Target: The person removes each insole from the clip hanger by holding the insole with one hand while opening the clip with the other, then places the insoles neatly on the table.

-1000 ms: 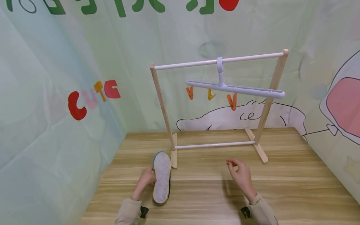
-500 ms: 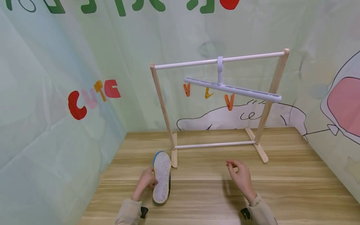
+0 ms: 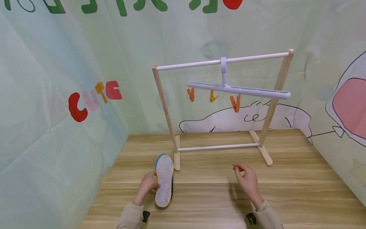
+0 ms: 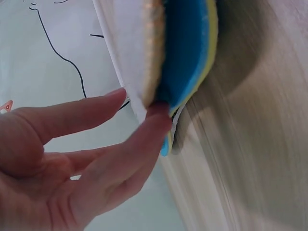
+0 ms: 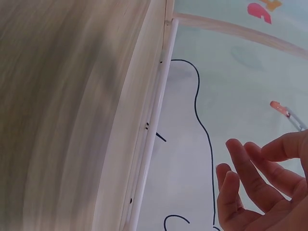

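A stack of insoles (image 3: 165, 181) lies lengthwise on the table beside the left foot of a drying rack. The upper one has a grey fuzzy face and a pale yellow edge; in the left wrist view a blue layer (image 4: 183, 53) shows beneath it, spread apart from it. My left hand (image 3: 149, 182) pinches the upper insole at its left edge, thumb over the grey face and a fingertip tucked in under it. To the right, my right hand (image 3: 248, 181) hovers over the table with loosely bent fingers (image 5: 255, 185), holding nothing.
The wooden drying rack (image 3: 166, 109) with white rods stands at the back. From its top rod hangs a pale lilac hanger (image 3: 243, 90), with two orange clothespins (image 3: 235, 103) and a yellow clothespin (image 3: 213, 96) below. Printed cloth walls (image 3: 100, 57) close in the table.
The hanger has swung on its rod and back, its clothespins with it. My right hand has shifted slightly right. My left hand stays at the insole.
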{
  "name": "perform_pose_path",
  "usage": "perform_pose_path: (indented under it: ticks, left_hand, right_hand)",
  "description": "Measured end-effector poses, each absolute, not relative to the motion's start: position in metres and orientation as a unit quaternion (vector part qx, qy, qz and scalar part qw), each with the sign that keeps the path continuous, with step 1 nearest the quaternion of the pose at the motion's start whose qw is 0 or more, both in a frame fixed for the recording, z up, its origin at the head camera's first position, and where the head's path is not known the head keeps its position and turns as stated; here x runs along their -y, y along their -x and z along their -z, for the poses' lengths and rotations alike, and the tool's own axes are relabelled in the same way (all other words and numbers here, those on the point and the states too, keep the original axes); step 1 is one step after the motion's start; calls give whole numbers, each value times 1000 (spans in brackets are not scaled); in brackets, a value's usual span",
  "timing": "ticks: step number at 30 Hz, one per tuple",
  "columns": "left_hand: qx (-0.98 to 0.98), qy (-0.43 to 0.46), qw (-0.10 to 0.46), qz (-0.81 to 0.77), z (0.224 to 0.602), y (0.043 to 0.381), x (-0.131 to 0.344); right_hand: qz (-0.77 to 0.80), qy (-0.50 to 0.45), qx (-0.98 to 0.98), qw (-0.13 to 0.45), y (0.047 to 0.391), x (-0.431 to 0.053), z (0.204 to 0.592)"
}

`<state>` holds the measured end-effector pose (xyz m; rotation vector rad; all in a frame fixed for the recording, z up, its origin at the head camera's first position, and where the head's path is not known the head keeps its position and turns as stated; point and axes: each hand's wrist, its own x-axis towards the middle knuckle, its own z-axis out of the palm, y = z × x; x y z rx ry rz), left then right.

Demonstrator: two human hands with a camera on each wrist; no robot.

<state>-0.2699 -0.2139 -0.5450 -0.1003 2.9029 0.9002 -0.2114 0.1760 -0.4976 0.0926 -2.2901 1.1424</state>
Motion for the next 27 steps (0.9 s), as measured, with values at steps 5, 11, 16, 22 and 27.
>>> perform_pose_path:
  ticks: [5,11,16,22,27]
  left_hand:
    - [-937,30,64,-341,531,265,210]
    - [-950,-81,-46,-297,556,290,224]
    - [-948,-57,-93,-299,458,241,171]
    - [-906,-115,-233,-335,428,224,126]
    - [-880,-138,-294,-346,427,223,95]
  right_hand:
    - [-426,-26,859,283,211,-181,496]
    - [-441,-3,856,269,211,-192,491]
    - [-440,15,860,259,212,-200,486]
    - [-404,6,876,264,212,-200,481]
    - [-347,-37,892,287,215,-189,474]
